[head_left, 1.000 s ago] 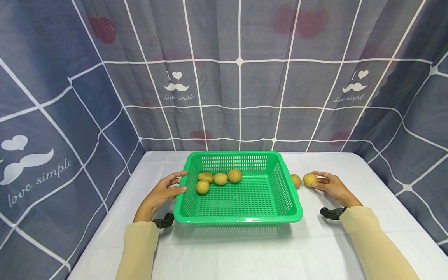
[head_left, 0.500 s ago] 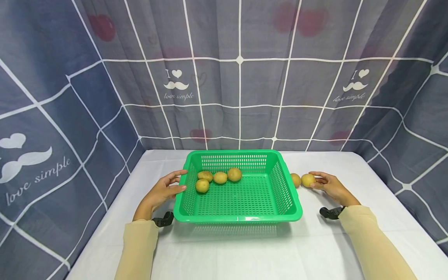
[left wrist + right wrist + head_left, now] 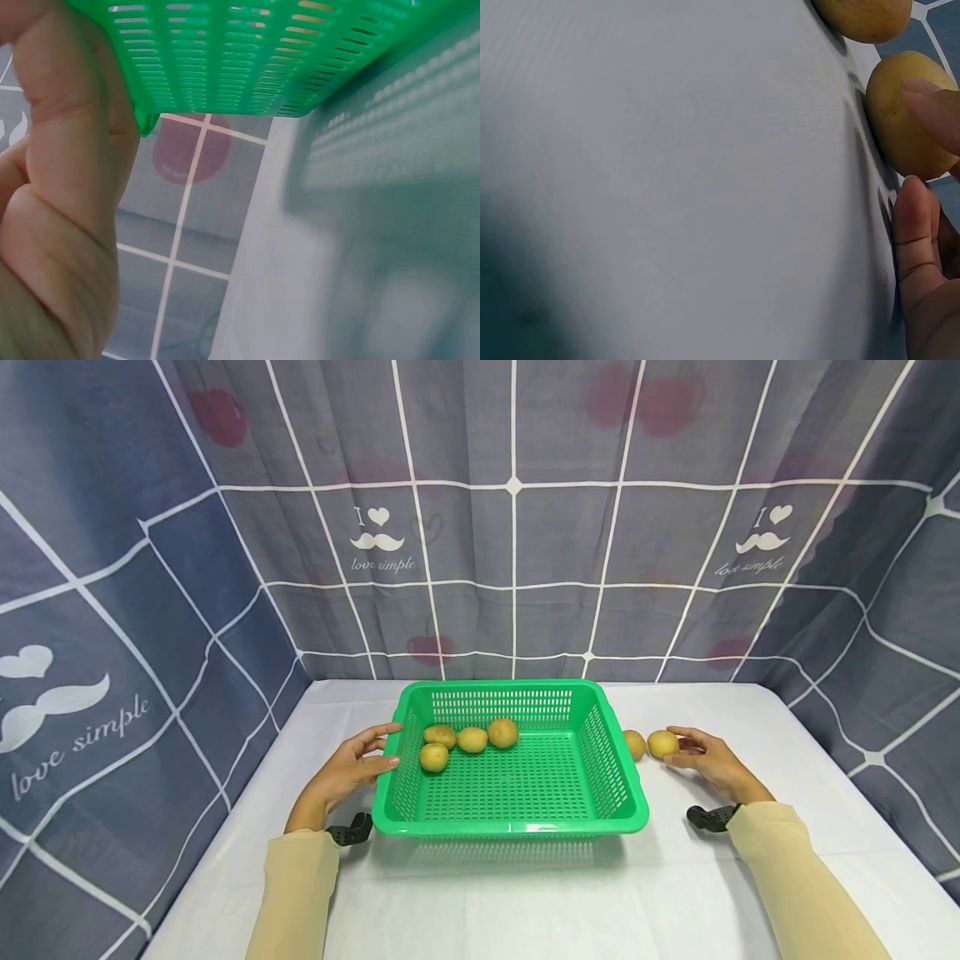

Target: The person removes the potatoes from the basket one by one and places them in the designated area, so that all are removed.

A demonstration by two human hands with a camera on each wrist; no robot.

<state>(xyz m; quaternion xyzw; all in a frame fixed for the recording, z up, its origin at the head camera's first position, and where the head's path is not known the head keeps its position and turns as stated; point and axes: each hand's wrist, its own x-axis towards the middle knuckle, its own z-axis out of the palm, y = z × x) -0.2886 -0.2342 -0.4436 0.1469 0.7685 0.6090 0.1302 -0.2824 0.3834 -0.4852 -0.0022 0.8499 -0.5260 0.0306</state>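
The right hand [image 3: 711, 762] lies on the white table [image 3: 675, 877] with its fingers loosely spread around a yellow potato [image 3: 663, 744], the fingertips [image 3: 930, 105] touching its side but not closed around it, and a second potato [image 3: 634, 745] sits just beside this one, between it and the right wall of the green basket [image 3: 611, 777]. The left hand [image 3: 347, 768] rests against the left wall of the basket with the fingers straight, the thumb at the rim, pressing and not gripping. Inside the basket four potatoes [image 3: 471, 740] lie close together near the far left corner, in front of the grey checked curtain [image 3: 517, 543]
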